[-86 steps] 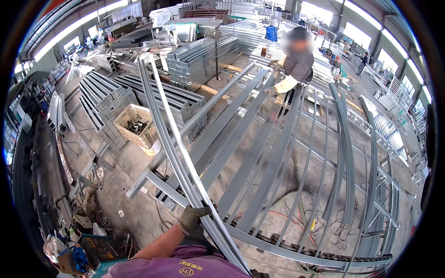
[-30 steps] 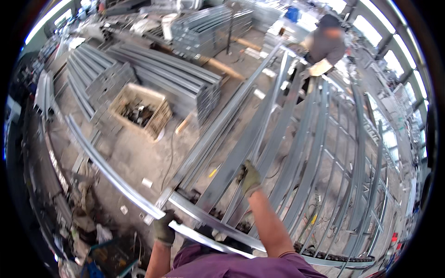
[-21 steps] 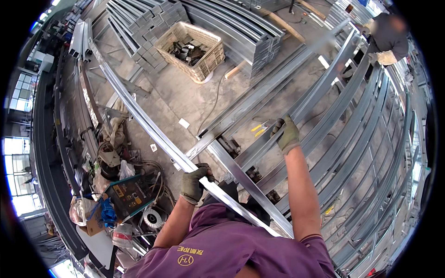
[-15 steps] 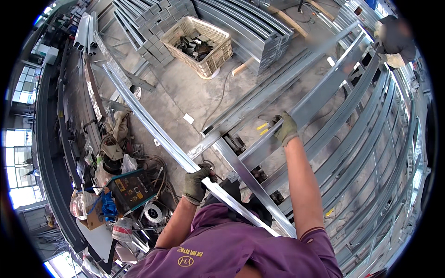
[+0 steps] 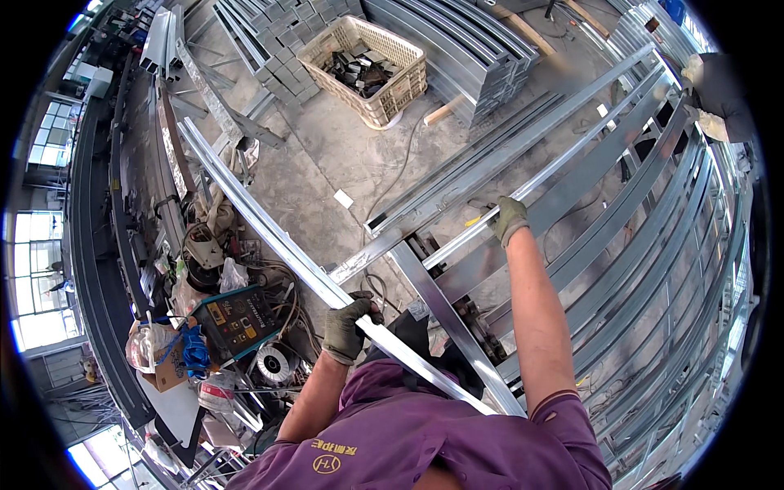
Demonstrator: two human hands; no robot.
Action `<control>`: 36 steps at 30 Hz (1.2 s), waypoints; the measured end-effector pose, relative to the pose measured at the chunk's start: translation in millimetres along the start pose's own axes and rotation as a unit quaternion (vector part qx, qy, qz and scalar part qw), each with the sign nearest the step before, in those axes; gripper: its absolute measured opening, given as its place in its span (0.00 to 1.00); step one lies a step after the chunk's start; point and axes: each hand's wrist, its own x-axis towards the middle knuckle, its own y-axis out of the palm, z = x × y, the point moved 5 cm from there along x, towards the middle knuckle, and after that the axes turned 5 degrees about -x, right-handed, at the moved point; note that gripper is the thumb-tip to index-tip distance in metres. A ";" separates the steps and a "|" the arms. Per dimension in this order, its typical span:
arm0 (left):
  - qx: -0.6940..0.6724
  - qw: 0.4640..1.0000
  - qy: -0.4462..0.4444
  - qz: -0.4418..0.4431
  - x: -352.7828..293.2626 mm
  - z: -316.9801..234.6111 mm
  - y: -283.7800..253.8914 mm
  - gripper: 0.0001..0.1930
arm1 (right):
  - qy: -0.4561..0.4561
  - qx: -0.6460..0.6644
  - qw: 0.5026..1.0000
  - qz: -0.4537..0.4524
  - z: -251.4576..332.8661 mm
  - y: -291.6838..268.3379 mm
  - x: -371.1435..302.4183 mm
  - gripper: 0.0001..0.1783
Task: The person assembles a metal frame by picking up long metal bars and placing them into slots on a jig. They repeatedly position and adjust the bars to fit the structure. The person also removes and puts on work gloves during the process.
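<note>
Left hand: olive work glove (image 5: 347,328), lower middle of the frame, wrapped snugly around a long shiny silver metal rail (image 5: 416,361)
Rail: slants from the upper left down to the lower middle, passing in front of the purple shirt (image 5: 441,420)
Right hand: another olive glove (image 5: 511,220), right of centre, fingers hooked over a narrow bright silver metal bar (image 5: 459,242); thumb's hidden
Bar: runs from mid-frame toward the upper right
Crate: cream slatted plastic box (image 5: 404,96) of dark metal bits, top middle
</note>
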 end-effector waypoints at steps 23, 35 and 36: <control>0.081 0.996 0.019 0.037 2.3 -11.0 21.4 0.16 | -0.096 -0.505 0.821 -0.248 6.5 -6.8 17.9 0.42; 0.030 0.998 0.036 0.034 4.8 -1.3 36.1 0.14 | -0.288 -0.448 0.846 0.006 22.2 -1.6 -228.9 0.25; 0.028 0.998 0.037 0.044 8.8 -0.9 41.3 0.13 | -0.275 -0.452 0.844 0.089 -4.2 -12.5 -248.7 0.24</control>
